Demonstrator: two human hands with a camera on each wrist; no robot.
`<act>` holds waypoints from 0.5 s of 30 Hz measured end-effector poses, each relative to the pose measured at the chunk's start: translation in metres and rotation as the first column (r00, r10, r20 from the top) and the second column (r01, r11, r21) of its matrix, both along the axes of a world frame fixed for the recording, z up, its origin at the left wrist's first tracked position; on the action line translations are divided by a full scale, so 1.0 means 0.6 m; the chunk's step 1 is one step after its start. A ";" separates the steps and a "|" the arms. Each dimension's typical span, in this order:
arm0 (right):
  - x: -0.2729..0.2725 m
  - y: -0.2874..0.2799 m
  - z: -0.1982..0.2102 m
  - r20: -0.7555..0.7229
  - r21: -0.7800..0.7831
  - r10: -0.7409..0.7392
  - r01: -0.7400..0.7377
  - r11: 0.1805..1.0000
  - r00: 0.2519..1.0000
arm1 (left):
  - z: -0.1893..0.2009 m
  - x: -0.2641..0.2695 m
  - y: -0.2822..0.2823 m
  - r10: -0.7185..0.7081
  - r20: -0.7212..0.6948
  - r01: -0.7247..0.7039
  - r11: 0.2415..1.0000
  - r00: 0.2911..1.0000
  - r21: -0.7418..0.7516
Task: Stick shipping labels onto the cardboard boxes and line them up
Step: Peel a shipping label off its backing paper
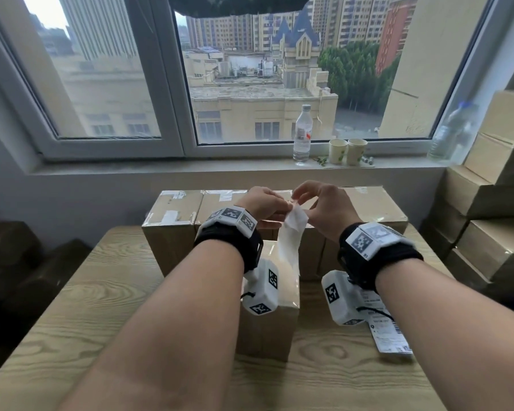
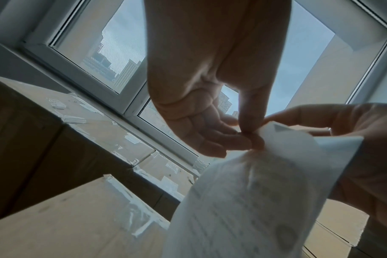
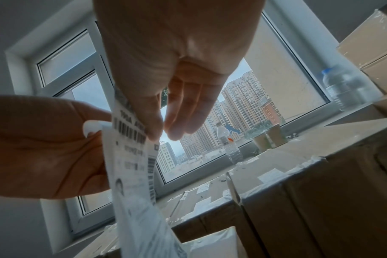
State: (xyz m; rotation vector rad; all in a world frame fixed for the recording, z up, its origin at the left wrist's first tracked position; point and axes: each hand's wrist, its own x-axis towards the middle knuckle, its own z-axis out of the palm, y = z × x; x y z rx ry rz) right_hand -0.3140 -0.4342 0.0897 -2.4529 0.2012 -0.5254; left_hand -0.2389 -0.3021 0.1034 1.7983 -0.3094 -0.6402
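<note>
While it hangs over a cardboard box [image 1: 267, 321], both hands pinch the shipping label's [image 1: 291, 238] top edge.

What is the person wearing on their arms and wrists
Both forearms are bare, with no sleeves. Each wrist carries a black band: the left band and the right band. On top of each sit white blocks printed with black-and-white square code markers. A white boxy camera unit, also marked, hangs under each wrist, with a thin black cord.

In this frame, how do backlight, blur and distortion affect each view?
Head view: window frame bows from the wide lens, exposure even. Left wrist view: left hand backlit and dark, label blurred. Right wrist view: barcode on the label legible, lower end smeared.
</note>
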 end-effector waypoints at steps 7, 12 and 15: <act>0.027 0.024 0.017 0.040 -0.024 -0.028 0.029 0.999 0.999 | 0.020 0.023 0.031 -0.019 0.036 0.019 1.000 0.999 -0.011; 0.046 0.038 0.021 0.036 -0.040 -0.064 0.065 0.997 0.997 | 0.026 0.041 0.058 -0.032 0.030 0.032 0.999 0.999 -0.008; 0.057 0.048 0.022 0.034 -0.026 -0.076 0.077 0.997 0.997 | 0.023 0.053 0.075 -0.056 0.035 0.056 0.998 0.998 0.001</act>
